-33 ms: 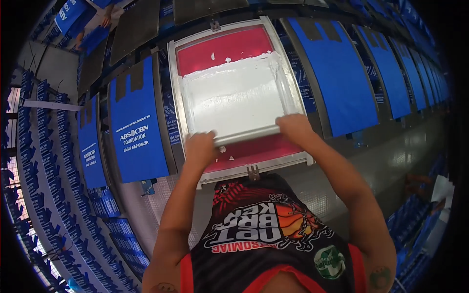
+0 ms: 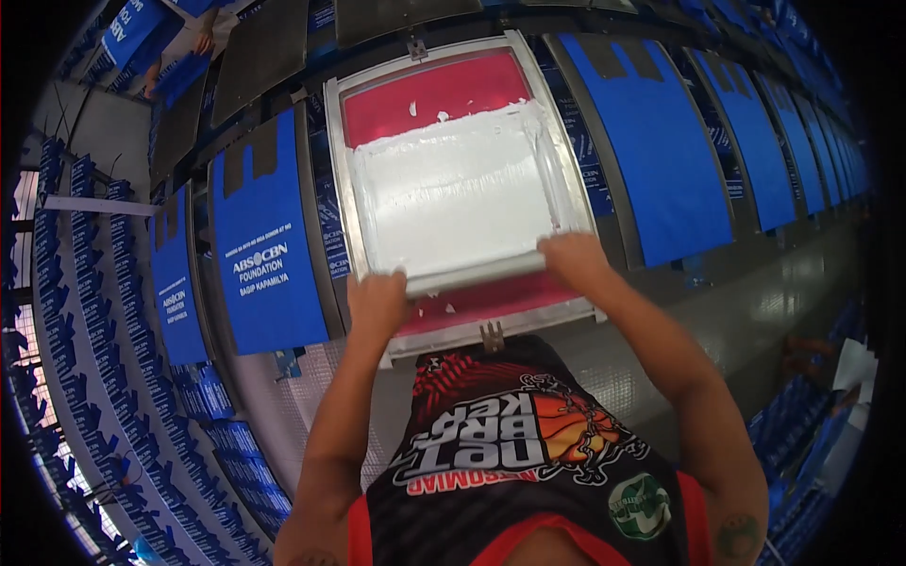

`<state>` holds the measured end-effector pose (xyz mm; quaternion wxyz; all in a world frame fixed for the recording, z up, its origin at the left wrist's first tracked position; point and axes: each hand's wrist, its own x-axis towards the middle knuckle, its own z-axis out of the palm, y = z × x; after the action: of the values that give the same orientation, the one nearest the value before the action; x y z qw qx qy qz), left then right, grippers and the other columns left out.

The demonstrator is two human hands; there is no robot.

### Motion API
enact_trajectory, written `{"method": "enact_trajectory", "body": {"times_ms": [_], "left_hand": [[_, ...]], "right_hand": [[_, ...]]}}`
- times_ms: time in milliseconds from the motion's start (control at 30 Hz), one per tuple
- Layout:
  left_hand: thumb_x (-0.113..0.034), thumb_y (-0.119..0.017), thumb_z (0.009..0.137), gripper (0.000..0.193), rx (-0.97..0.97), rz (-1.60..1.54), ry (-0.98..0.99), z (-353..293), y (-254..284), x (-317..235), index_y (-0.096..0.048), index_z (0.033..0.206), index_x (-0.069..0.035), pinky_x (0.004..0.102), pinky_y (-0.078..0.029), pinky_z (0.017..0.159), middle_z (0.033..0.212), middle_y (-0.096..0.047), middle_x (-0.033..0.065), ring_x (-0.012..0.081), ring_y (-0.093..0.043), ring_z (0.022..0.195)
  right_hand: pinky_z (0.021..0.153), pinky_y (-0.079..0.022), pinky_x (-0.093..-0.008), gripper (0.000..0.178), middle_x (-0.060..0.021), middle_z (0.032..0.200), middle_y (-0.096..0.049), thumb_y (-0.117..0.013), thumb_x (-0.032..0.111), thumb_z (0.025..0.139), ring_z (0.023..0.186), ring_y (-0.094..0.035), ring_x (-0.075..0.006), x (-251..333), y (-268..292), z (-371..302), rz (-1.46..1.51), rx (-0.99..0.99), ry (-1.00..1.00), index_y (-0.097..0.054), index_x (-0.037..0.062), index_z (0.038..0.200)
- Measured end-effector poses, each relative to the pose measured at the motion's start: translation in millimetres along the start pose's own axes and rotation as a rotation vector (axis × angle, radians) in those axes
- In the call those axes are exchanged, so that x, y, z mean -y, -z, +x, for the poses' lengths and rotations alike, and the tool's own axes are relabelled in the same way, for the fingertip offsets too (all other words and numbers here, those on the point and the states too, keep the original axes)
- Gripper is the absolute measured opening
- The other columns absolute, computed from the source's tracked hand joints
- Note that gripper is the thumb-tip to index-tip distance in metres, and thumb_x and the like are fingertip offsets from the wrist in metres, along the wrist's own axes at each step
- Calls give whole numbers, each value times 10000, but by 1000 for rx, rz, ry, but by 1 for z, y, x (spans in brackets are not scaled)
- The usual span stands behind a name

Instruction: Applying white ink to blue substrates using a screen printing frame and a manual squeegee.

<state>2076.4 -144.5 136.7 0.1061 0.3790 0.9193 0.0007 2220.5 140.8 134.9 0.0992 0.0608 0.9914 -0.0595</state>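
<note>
A squeegee lies crosswise over a screen-printing frame, gripped near both ends. My left hand is closed round its left end, and my right hand holds the right end. White ink covers the middle of the screen on the far side of the squeegee. Pinkish-red mesh shows at the far end, with a few white flecks on it, and again in a strip nearest me. Metal clips sit at the frame's near and far ends. What lies beneath the frame is hidden.
Printed blue fabric pieces lie on dark boards to the left. More blue pieces run in a row to the right. At far left stand racks of hanging blue items. Another person's hand shows at upper left.
Both hands have drawn the squeegee slightly toward me, down the screen. The white ink area now reaches a little nearer to me. The frame stays in place.
</note>
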Motion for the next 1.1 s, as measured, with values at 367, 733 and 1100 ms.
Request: {"method": "enact_trajectory", "body": {"times_ms": [367,733,1100], "left_hand": [[-312,-697,747,262,-109,12,-25,181,46,75,-678,863,-78,455,-538,689,825,-685,157,346,-671,772],[-95,-581,713,102,-285,-83,14,127,-11,50,-655,784,-90,449,-536,601,704,-655,144,346,-653,664],[-116,-607,699,70,-133,-179,-10,17,-30,19,-628,766,-115,461,-523,559,732,-657,123,324,-653,659]], "right_hand": [[673,-538,-435,176,-135,843,-692,-620,193,718,799,-679,-309,-51,64,193,-155,-101,-36,-693,128,865],[616,-529,-424,128,-120,729,-668,-576,135,740,707,-665,-299,-41,21,131,-43,-201,-105,-662,115,833],[637,-512,-429,216,-101,757,-672,-584,97,713,751,-665,-282,-14,-9,43,32,-85,-105,-689,152,893]]}}
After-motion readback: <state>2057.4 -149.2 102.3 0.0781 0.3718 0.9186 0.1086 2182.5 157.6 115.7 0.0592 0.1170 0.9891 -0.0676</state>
